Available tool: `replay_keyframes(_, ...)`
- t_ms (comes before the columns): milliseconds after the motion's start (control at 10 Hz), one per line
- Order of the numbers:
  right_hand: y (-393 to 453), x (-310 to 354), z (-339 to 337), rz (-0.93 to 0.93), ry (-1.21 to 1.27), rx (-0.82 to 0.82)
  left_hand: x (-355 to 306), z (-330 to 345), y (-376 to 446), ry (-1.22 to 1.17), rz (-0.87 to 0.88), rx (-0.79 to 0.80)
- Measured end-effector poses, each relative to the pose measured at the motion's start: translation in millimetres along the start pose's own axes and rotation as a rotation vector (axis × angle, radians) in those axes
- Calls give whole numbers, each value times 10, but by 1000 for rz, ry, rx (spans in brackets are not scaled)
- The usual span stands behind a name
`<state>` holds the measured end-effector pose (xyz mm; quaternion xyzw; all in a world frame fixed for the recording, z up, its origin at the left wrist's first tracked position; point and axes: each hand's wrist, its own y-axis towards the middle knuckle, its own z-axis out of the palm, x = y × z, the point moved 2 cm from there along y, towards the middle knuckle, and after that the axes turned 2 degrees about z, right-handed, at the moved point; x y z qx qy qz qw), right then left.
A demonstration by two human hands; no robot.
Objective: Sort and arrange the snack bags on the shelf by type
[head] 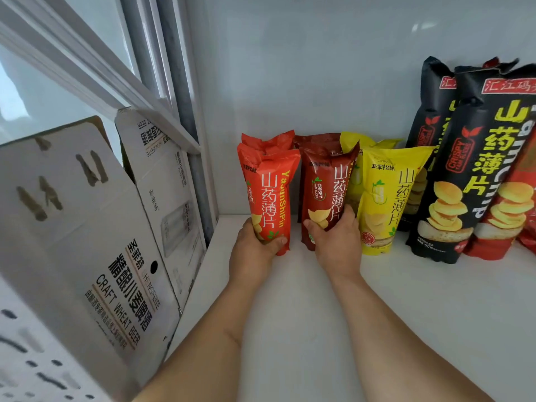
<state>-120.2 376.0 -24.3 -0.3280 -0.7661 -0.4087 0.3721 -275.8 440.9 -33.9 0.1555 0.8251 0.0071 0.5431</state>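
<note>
White shelf [406,329] runs under everything, with small snack bags standing in a row at its back wall, about twelve o'clock from the person. Left hand [255,250] grips the foot of the orange bag [269,195], thumb across the front, fingers wrapped out of sight behind. Right hand [338,242] holds the maroon bag [324,192] low down the same way, fingertips curling round its right edge. Each has a twin behind it, mostly hidden, only the crimped tops showing. At one o'clock stands a yellow bag [385,198], touching the maroon one, another yellow half covered behind. Out at two o'clock lean two tall black bags [470,169], the right one cut off by the frame; a red bag [522,198] peeks beside them, too cropped to read. At nine o'clock, tilted beer cartons [95,242] sit beyond the shelf's edge.
</note>
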Motion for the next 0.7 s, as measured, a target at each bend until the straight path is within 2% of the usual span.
replay_keyframes(400,-41,30,-48,24,-24,57,13,-2,-5,-2,-12,14)
replay_keyframes(500,-85,55,-131,53,-51,98,23,-17,10,-16,-28,14)
replay_keyframes(700,-213,136,-446,-4,-118,141,-48,-64,-47,-118,-104,18)
